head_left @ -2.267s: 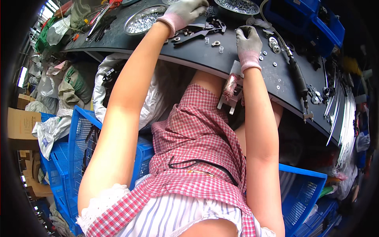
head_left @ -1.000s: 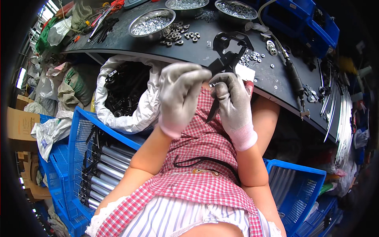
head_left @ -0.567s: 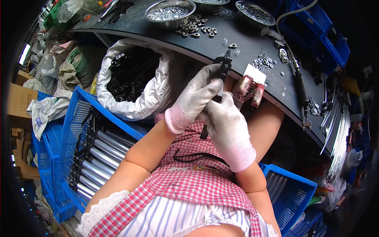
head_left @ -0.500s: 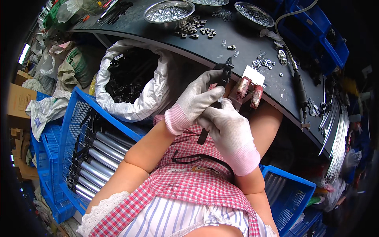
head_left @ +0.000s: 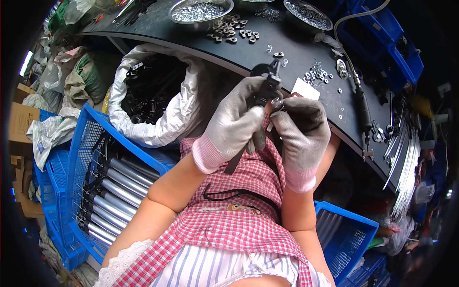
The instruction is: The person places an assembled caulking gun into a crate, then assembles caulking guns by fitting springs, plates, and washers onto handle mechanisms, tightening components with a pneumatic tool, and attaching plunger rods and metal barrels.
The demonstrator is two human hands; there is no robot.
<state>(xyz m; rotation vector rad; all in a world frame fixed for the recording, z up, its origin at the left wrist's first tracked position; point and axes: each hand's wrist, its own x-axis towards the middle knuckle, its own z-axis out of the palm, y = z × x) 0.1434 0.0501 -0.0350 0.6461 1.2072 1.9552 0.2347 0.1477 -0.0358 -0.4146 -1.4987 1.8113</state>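
Observation:
Both of my hands wear white gloves with grey palms and pink cuffs. My left hand (head_left: 229,122) is wrapped round a black plastic fitting (head_left: 270,79) with a long dark strip below it, held above my lap near the table edge. My right hand (head_left: 303,136) is close against the fitting's right side, thumb and fingers pinched on a small shiny metal piece (head_left: 276,101). Its exact kind is too small to tell. The fingers partly cover where the piece meets the fitting.
On the dark table (head_left: 296,52) stand metal bowls of small hardware (head_left: 201,12); loose metal clips, springs and washers (head_left: 318,74) lie nearby. A hanging air tool (head_left: 363,107) is at right. Left are a white sack of black parts (head_left: 179,112) and a blue crate (head_left: 76,158) of metal tubes.
My right hand has moved up and right from below the fitting to its right side, now pinching a small metal piece. The fitting has turned in my left hand.

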